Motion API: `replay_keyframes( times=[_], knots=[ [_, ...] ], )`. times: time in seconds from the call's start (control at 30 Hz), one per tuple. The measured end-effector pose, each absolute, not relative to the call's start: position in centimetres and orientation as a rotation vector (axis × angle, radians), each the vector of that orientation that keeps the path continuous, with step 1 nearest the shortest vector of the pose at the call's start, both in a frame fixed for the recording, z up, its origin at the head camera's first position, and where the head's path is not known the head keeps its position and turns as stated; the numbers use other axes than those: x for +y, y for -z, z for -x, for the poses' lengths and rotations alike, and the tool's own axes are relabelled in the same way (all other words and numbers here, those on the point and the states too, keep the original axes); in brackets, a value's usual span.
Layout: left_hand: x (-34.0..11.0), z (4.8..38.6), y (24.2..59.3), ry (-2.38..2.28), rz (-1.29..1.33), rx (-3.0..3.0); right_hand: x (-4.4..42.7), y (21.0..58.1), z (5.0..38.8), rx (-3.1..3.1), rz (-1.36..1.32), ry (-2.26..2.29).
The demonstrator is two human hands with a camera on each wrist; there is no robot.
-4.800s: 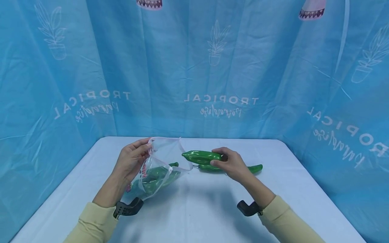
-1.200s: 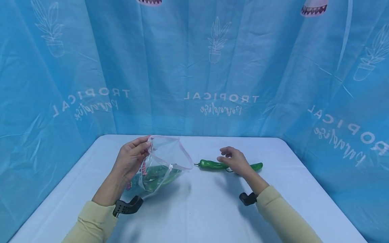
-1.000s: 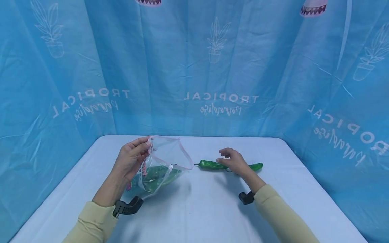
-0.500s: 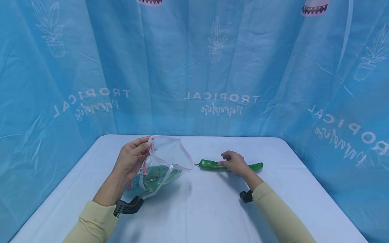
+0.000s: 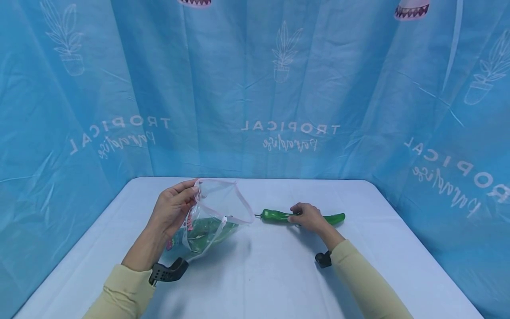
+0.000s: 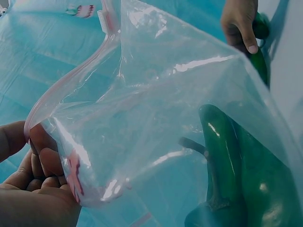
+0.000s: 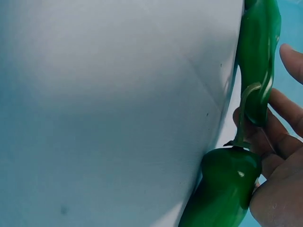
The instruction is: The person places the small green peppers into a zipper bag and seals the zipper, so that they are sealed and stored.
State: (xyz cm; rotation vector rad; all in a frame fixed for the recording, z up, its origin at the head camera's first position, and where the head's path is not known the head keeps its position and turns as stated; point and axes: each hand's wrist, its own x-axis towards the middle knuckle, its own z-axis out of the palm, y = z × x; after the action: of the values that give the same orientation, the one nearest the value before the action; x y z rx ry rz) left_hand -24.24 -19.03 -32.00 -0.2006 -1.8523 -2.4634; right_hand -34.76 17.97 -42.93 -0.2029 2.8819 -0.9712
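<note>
My left hand point(image 5: 171, 210) pinches the rim of a clear zip bag point(image 5: 221, 199) between thumb and fingers, and its mouth gapes toward the right. Several green peppers point(image 6: 222, 142) lie inside the bag. Two long green peppers rest end to end on the table. My right hand point(image 5: 312, 220) is low over the place where they meet. Its fingers point(image 7: 279, 130) reach behind the tip of the left pepper point(image 5: 274, 216), while the thumb stands a little apart from it in the right wrist view. The right pepper point(image 5: 335, 219), stem toward the hand, is partly hidden by it.
A white-covered table point(image 5: 255, 274) carries everything. Blue curtains point(image 5: 247, 88) with printed plants and lettering enclose its back and both sides. Each wrist wears a black camera mount point(image 5: 169, 270).
Earlier my right hand held another green pepper at the bag's mouth; that pepper is gone from the hand. It has since lowered onto the remaining pair. The left hand keeps its hold.
</note>
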Motion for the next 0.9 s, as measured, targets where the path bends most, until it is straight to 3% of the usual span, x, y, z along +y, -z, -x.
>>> replay_keyframes(
  times=[0.9],
  knots=[
    [-19.11,24.04,31.92,2.466,0.186,-1.845,18.07,43.44,34.65,2.871,0.125,1.013]
  ],
)
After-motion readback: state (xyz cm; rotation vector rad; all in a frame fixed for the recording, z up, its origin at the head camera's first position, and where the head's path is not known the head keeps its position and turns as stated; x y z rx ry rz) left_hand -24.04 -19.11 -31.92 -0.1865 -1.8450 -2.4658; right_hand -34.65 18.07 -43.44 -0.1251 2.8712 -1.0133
